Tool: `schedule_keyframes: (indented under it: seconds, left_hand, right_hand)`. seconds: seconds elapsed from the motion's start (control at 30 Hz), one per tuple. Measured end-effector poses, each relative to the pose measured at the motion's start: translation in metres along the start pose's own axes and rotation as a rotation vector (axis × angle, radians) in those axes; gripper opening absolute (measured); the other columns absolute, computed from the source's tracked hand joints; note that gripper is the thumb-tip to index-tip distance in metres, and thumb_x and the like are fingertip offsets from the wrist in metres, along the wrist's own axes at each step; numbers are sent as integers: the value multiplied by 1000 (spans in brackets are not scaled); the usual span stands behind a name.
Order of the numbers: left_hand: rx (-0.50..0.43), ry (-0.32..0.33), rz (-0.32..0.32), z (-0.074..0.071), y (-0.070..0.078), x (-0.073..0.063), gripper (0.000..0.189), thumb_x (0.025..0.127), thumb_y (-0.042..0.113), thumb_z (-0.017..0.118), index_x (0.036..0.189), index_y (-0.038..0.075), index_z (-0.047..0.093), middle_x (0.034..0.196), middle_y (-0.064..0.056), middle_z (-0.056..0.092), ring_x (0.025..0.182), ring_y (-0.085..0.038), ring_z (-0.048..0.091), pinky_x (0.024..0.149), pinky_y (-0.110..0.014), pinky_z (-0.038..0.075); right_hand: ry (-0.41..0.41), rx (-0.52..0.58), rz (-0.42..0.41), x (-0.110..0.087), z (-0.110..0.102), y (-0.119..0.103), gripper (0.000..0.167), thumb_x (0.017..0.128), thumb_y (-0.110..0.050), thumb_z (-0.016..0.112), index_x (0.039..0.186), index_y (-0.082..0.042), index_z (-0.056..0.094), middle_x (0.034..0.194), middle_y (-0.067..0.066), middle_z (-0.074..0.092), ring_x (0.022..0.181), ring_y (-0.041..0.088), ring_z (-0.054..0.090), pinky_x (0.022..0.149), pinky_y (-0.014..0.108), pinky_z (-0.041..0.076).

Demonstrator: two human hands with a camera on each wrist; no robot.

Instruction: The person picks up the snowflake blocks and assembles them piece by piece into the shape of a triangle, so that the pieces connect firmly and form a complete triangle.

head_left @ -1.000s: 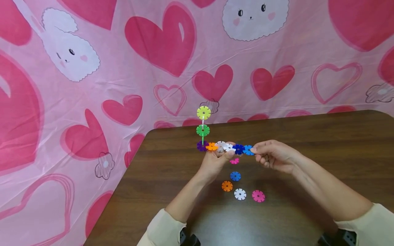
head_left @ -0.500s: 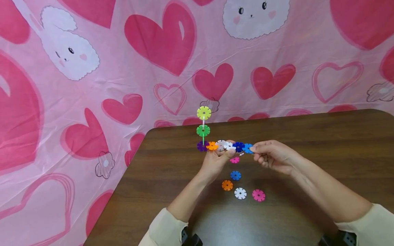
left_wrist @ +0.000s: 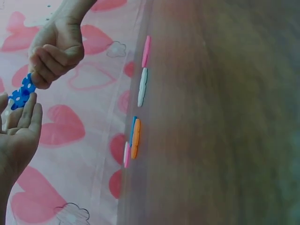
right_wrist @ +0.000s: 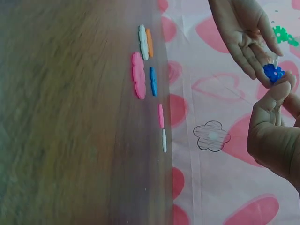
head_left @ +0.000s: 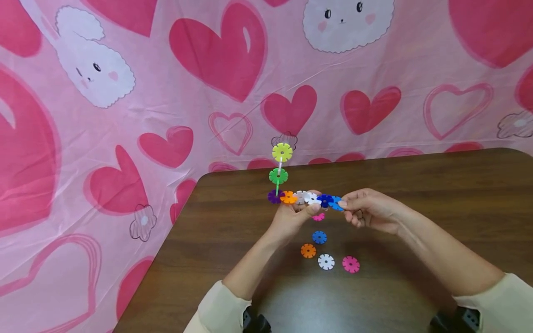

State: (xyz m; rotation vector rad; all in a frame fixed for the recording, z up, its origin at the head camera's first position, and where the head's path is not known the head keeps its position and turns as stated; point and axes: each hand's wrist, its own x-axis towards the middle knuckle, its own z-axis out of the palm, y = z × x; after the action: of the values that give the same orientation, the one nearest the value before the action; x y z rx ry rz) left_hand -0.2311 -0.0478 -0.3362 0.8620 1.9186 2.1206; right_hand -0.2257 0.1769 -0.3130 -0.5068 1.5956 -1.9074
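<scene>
Above the table, both hands hold a chain of notched plastic snowflake discs. My left hand [head_left: 289, 217] pinches it at the white discs [head_left: 311, 199], thumb in front. At the right end, my right hand [head_left: 370, 210] pinches a light blue disc [head_left: 336, 203], which joins a dark blue disc [head_left: 325, 200]. Toward the left, the chain has an orange disc [head_left: 288, 197] and a purple disc [head_left: 275, 196]. From the purple one rises a column with a green disc [head_left: 278, 176] and a yellow disc [head_left: 282, 152] on top. In the left wrist view, fingers partly hide the blue discs [left_wrist: 22, 93].
Loose discs lie on the brown table [head_left: 437, 208] below the hands: blue [head_left: 319, 237], orange [head_left: 308, 251], white [head_left: 326, 262] and pink [head_left: 351, 264]. Another pink disc [head_left: 318, 216] sits farther back. A pink heart-print cloth [head_left: 233, 138] hangs behind the table.
The yellow and green column has tipped slightly to the right, and the chain has turned a little in the hands. Both hands keep their grip in nearly the same place.
</scene>
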Motion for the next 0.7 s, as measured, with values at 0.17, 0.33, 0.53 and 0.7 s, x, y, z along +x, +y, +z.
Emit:
schedule_keyframes:
  seconds: [0.17,0.33,0.53,0.7]
  left_hand:
    - [-5,36,16,-4,3,-1,38,90,16,61,117,-9,53,106,-19,64,99,-29,61,91,-38,46]
    - [-17,108,33,-7,8,0,40,88,18,63,118,-8,54,108,-16,64,99,-20,62,93,-35,44]
    - [-175,111,68,-7,9,2,57,83,27,67,118,-15,48,101,-8,66,95,-17,63,96,-42,41]
    - [-196,103,92,-7,7,2,73,74,39,70,115,-17,48,98,-3,66,92,-14,64,95,-47,40]
  right_hand:
    - [-6,-58,-28,2,1,0,24,98,-14,46,84,-8,65,68,-1,64,59,5,60,55,18,48]
    - [-2,-121,-49,1,0,2,27,99,-19,44,88,-7,66,72,1,64,62,8,60,57,20,50]
    - [76,-247,-19,2,-5,9,19,96,-19,51,95,-4,63,78,7,62,67,13,59,64,27,52]
    - [229,-481,20,17,-16,22,31,91,-21,60,103,8,59,80,11,63,69,20,59,66,34,53]
